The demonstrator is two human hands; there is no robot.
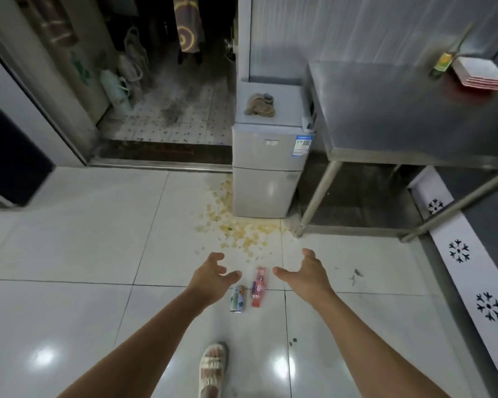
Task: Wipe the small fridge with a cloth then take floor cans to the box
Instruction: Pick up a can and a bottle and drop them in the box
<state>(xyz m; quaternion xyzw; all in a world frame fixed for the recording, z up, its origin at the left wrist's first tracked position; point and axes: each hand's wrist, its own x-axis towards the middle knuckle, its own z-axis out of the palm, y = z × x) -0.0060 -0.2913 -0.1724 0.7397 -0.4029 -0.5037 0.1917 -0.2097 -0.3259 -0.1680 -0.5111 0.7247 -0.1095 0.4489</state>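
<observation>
My left hand (213, 278) and right hand (305, 272) reach out over the white tiled floor (69, 254), each grip wide, fingers spread and holding nothing. Between them, lower down, two cans lie on their sides near each other — a green-and-blue can (238, 302) by my left wrist and a red can (258, 287) just right of it. Open tile stretches left. Ahead, a spill of yellow chips (236, 231) fans from the foot of the small fridge (266, 173), whose top carries a crumpled cloth (260, 104). The steel counter (400, 116) edge stands close on the fridge's right. My sandalled foot (212, 369) is planted behind the cans.
</observation>
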